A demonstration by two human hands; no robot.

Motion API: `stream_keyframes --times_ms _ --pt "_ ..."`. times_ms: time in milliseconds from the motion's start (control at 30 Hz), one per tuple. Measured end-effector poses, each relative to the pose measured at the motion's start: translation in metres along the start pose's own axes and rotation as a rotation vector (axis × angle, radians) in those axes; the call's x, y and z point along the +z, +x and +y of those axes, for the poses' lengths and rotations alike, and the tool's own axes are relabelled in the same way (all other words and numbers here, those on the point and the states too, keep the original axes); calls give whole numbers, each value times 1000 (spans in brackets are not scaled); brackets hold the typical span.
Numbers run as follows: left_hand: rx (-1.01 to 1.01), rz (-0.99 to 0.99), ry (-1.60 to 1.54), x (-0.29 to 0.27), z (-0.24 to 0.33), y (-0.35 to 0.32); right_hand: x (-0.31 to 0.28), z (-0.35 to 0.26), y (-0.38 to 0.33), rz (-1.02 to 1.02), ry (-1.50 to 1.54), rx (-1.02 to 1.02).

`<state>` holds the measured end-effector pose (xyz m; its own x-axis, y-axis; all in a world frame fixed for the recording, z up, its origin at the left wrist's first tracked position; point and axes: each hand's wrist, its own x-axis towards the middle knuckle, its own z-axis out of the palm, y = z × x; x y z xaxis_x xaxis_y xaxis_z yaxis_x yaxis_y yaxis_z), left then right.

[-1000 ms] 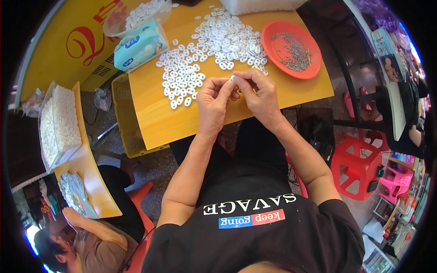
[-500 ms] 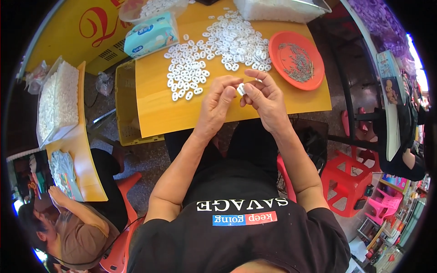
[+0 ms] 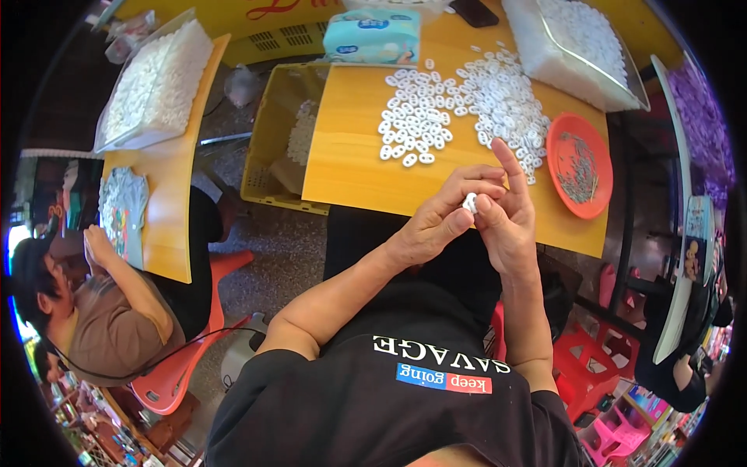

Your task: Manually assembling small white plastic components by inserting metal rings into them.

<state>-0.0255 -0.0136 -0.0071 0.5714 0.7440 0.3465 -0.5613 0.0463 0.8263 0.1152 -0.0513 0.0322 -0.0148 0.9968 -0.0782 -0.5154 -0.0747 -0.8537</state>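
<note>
My left hand (image 3: 440, 218) and my right hand (image 3: 507, 214) meet above the near edge of the yellow table (image 3: 354, 167). Both pinch one small white plastic piece (image 3: 470, 203) between their fingertips. The right index finger sticks up. Beyond the hands lies a spread of several small white oval pieces (image 3: 459, 113) on the table. An orange plate (image 3: 603, 167) with thin metal pins (image 3: 577, 165) sits to the right of the hands.
A clear bag of white pieces (image 3: 580, 43) lies at the back right, a blue tissue pack (image 3: 372, 35) at the back. A yellow crate (image 3: 278, 148) stands left of the table. A person (image 3: 97, 307) sits at a second table (image 3: 159, 198) on the left, on a red chair (image 3: 183, 366).
The view has swung, so the table sits further right and nearer. My hands stay together on the small white piece, with the right index finger now raised.
</note>
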Motion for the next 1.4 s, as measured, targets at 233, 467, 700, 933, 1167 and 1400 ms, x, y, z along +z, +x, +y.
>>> stream_keyframes --times_ms 233,467,700,933,1167,1400 --pt "39 -47 86 -11 16 -6 12 4 4 -57 -75 -5" --pt "100 35 253 -20 22 -17 24 6 9 -216 -49 -1" --pt "80 104 201 -21 21 -28 31 14 8 -202 32 -6" --pt "94 151 164 -22 19 -25 36 18 9 -175 57 8" --pt "-50 140 116 -34 32 -17 23 23 9 -140 37 90" --pt "33 632 561 -141 89 -4 -44 6 -3 320 -607 -141"
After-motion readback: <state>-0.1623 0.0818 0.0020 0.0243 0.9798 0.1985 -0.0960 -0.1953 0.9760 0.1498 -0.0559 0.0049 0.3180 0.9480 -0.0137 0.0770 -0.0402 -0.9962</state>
